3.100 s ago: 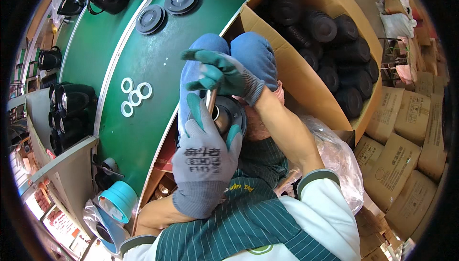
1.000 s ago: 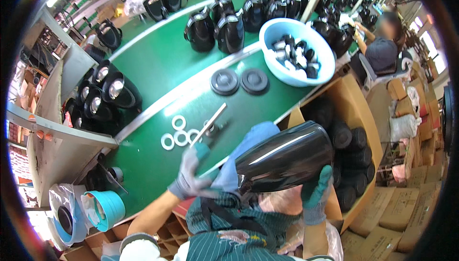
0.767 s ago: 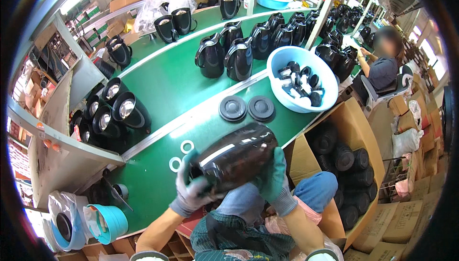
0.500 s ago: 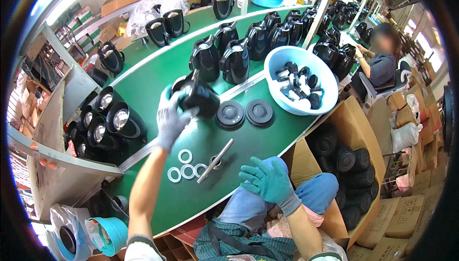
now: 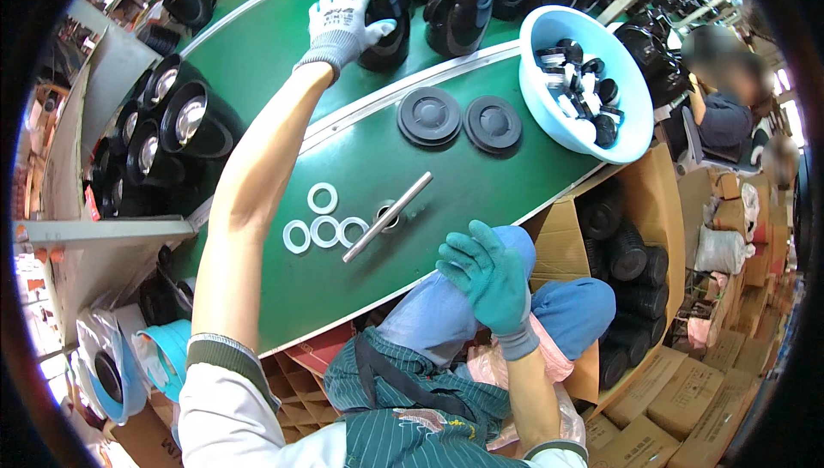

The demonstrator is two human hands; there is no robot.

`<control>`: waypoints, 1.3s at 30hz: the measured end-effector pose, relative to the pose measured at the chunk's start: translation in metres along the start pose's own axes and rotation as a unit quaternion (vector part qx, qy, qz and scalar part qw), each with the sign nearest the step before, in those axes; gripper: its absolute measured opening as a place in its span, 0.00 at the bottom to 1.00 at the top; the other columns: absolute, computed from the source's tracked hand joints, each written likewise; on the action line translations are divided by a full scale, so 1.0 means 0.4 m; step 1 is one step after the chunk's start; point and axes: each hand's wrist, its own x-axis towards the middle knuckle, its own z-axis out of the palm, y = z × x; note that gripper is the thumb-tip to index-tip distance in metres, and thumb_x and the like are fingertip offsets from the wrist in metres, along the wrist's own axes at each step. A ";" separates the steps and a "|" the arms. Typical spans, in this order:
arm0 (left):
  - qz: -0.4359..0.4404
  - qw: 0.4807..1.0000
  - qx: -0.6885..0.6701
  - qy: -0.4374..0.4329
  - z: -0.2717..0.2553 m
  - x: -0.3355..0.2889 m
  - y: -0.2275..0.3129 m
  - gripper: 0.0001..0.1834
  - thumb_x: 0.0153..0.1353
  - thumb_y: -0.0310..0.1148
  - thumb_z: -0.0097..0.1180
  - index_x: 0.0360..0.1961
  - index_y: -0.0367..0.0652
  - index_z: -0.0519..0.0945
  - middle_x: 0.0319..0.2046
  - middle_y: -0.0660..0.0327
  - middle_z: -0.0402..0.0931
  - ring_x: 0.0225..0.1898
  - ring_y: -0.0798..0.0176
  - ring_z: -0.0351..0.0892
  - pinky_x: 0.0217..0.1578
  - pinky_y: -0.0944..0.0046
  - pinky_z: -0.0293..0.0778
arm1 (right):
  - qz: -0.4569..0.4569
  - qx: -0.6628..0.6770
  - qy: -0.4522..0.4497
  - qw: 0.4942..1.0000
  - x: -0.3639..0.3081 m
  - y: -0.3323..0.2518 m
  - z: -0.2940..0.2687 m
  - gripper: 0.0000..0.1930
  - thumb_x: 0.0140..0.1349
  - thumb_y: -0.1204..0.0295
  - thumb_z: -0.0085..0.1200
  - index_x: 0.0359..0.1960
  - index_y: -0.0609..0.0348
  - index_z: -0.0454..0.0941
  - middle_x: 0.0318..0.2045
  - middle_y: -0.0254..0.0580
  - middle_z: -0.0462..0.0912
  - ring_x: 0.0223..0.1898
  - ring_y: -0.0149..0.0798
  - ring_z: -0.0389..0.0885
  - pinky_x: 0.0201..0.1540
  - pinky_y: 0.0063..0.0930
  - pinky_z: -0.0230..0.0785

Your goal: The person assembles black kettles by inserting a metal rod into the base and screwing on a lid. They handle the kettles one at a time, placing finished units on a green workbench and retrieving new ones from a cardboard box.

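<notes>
My left hand, in a grey-and-white work glove, is stretched far out over the green table, beside a glossy black jug. Its fingers are spread, with the thumb across the jug's side; whether it touches cannot be told. My right hand, in a teal glove, rests open near my knee, holding nothing. Two black round lids lie on the green work surface. Nearer me are several pale ring gaskets and a metal rod, which lies across one ring.
A light-blue basin with small black-and-white parts stands at the right. Below it, a cardboard box holds stacked black lids. More black jugs line the back; several lie tipped on the left. A co-worker sits far right.
My left hand has reached farther away and no longer grips the black jug; a jug now stands beside its spread fingers. The view has shifted nearer me. My right hand stays near my knee.
</notes>
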 end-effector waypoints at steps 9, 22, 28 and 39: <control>0.024 0.954 -0.098 -0.283 -0.215 -0.732 0.002 0.38 0.50 0.58 0.68 0.64 0.58 0.80 0.70 0.49 0.69 0.74 0.36 0.59 0.72 0.32 0.53 | -0.124 -0.412 0.012 0.903 0.087 0.030 0.097 0.26 0.73 0.80 0.48 0.72 0.67 0.65 0.66 0.47 0.75 0.67 0.38 0.74 0.67 0.28 0.65; -0.061 0.990 -0.035 -0.122 -0.323 -1.044 -0.326 0.29 0.56 0.44 0.63 0.61 0.52 0.79 0.67 0.52 0.70 0.71 0.43 0.65 0.72 0.36 0.54 | -0.152 -0.464 0.007 0.872 0.045 0.058 0.083 0.25 0.69 0.80 0.48 0.67 0.69 0.71 0.63 0.52 0.78 0.64 0.42 0.78 0.64 0.31 0.70; -0.088 0.996 0.020 -0.002 -0.475 -0.938 -0.390 0.35 0.58 0.41 0.64 0.67 0.43 0.73 0.69 0.51 0.69 0.71 0.44 0.65 0.73 0.40 0.54 | -0.181 -0.575 -0.037 0.797 0.056 0.087 0.101 0.23 0.67 0.79 0.53 0.64 0.68 0.73 0.61 0.53 0.80 0.61 0.47 0.80 0.63 0.35 0.72; -0.059 0.987 0.149 -0.023 -0.424 -0.494 -0.340 0.26 0.52 0.37 0.71 0.54 0.52 0.81 0.46 0.57 0.82 0.54 0.50 0.78 0.65 0.47 0.64 | -0.176 -0.523 -0.020 0.834 0.045 0.084 0.106 0.22 0.69 0.79 0.52 0.65 0.68 0.73 0.63 0.51 0.78 0.63 0.42 0.78 0.63 0.33 0.71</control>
